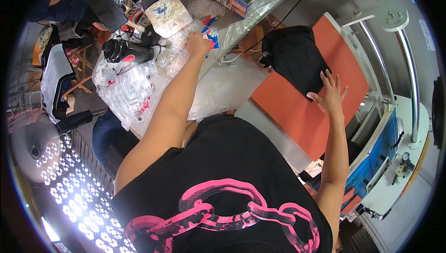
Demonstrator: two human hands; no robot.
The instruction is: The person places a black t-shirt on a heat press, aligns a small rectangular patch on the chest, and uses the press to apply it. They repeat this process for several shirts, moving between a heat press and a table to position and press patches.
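Note:
My left hand (198,45) reaches out over the cluttered table, its fingers closed at the edge of a blue, red and white printed sheet (213,39). Spread wide, my right hand (331,94) rests on the lower edge of a black piece of fabric (295,57), perhaps a garment. That fabric lies over the upper left part of a flat orange-red pad (297,113) of a press machine. How the fabric is folded underneath does not show.
Left of my left arm are clear plastic packets (132,88), a black bottle (127,51) and a stained pale square pad (168,15). A spinning fan (35,146) stands far left. Metal posts (409,76) rise right of the pad. Another person (60,6) is at the upper left.

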